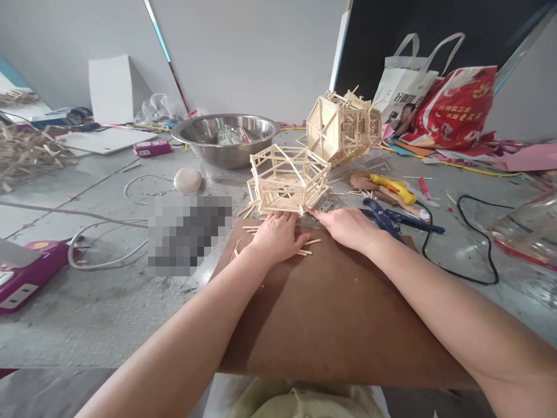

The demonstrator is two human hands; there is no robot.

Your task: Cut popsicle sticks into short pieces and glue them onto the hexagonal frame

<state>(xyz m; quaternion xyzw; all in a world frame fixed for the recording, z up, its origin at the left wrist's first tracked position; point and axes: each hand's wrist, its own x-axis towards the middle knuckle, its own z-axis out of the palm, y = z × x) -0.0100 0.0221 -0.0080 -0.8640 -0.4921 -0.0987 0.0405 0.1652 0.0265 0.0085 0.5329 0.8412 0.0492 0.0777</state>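
An open lattice frame (289, 180) of thin wooden sticks sits at the far edge of a brown board (331, 325). My left hand (278, 237) lies palm down on the board, fingertips at the frame's near base and thumb apart. Loose wooden sticks (310, 252) lie under and beside it. My right hand (350, 226) reaches in from the right, its index finger stretched to the frame's near right corner; its other fingers are partly hidden. Blue-handled pliers (383, 220) lie just beyond my right hand.
Behind the frame stand a steel basin (224, 139) and a larger stick structure (342, 128). A yellow-handled tool (394, 187) with a black cord lies at right. At left are a purple power strip (35, 267), a white cable and a blurred-out patch. Bags (456, 107) stand back right.
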